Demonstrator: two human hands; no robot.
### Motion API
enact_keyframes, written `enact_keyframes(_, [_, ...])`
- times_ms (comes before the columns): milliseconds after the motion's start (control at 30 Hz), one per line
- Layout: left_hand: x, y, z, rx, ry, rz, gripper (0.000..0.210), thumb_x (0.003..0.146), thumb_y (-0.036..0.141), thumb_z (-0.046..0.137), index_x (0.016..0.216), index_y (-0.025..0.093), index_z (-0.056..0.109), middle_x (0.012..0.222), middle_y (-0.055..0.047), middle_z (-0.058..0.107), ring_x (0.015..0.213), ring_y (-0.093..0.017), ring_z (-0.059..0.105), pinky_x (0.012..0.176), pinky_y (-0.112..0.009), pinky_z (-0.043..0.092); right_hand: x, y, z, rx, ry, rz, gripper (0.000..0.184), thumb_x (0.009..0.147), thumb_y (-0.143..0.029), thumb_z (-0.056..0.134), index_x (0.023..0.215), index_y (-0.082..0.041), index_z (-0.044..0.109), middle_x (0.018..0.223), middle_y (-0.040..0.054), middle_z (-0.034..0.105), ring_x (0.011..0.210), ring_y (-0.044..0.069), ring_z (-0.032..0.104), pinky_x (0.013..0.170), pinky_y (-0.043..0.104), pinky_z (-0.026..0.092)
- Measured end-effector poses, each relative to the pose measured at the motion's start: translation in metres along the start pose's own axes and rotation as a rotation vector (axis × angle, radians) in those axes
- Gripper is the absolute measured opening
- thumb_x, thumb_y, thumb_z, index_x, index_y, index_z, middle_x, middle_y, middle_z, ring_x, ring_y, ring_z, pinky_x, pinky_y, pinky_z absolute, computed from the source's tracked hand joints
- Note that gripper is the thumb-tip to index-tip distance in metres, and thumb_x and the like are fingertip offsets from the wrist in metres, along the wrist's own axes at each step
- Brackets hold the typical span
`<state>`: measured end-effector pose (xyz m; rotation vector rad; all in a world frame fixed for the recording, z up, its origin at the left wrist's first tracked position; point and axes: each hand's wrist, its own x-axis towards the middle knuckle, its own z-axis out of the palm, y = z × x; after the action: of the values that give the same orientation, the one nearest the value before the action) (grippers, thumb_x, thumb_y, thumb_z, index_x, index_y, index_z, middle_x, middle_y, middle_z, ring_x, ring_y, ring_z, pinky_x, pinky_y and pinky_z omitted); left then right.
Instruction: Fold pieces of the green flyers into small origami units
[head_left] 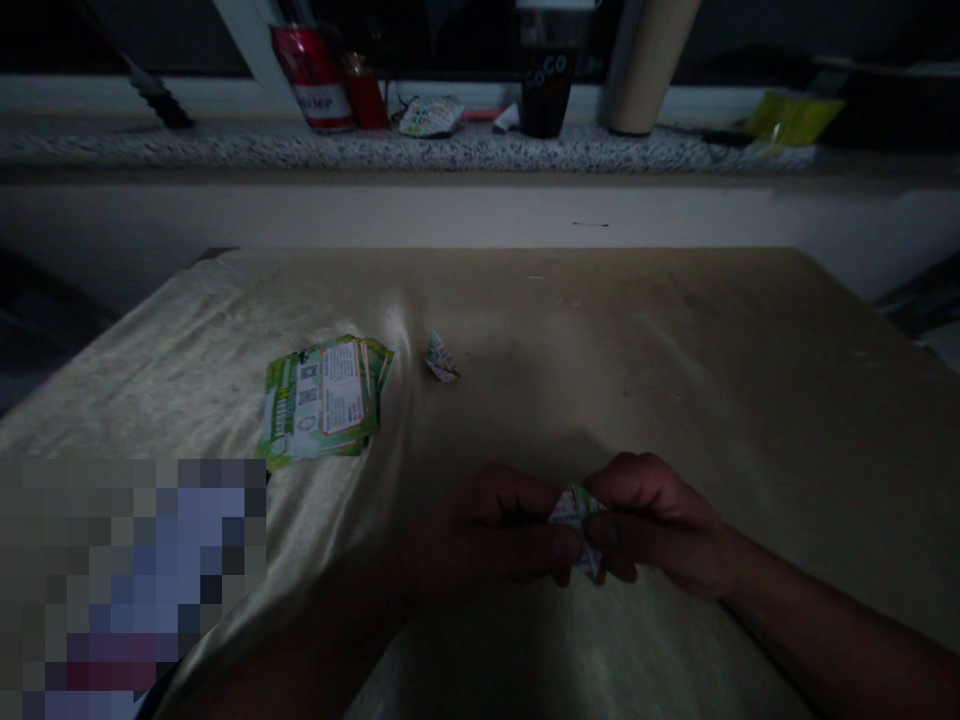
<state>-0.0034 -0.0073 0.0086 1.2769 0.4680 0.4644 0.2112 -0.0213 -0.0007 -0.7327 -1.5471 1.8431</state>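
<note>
Both of my hands pinch one small piece of folded paper (577,506), printed in white, green and colored marks, just above the near part of the table. My left hand (502,530) grips its left side, with the thumb pressed on the front. On the right side my right hand (660,520) holds it the same way, thumb and fingers closed. Fingers cover much of the paper. Farther off, a small folded paper boat (441,358) rests on the tablecloth. To its left lies a stack of green and white printed leaflets (322,400).
A pale, shiny cloth covers the table (675,330). On the speckled sill (450,152) behind it stand a red can (313,80), a small red bottle (365,92), a dark cup (546,85) and a beige cylinder (649,70). The lower left corner is pixelated.
</note>
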Motion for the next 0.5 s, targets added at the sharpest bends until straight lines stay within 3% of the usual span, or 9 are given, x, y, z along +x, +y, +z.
enact_keyframes(200, [-0.0010,0.0031,-0.0012,-0.179,-0.030,-0.067,0.033,0.089,0.043,0.069,0.089,0.011,0.076,0.064,0.002,0.052,0.054,-0.006,0.035,0.050,-0.019,0.026,0.0013,-0.0076,0.0004,-0.172,0.015,-0.067,0.039,0.093,-0.039,0.063,0.067,-0.009,0.067,0.050,0.0001,0.056,0.044,0.006,0.045,0.041,0.017,0.033])
enact_keyframes(500, [0.0030,0.0044,0.0000,-0.114,-0.025,0.000,0.030,0.092,0.038,0.065,0.091,0.010,0.076,0.065,0.002,0.049,0.057,-0.008,0.035,0.053,-0.021,0.027,0.0006,-0.0068,0.0025,-0.143,0.033,-0.059,0.038,0.093,-0.039,0.062,0.070,-0.009,0.067,0.052,0.0011,0.058,0.042,0.006,0.046,0.040,0.017,0.033])
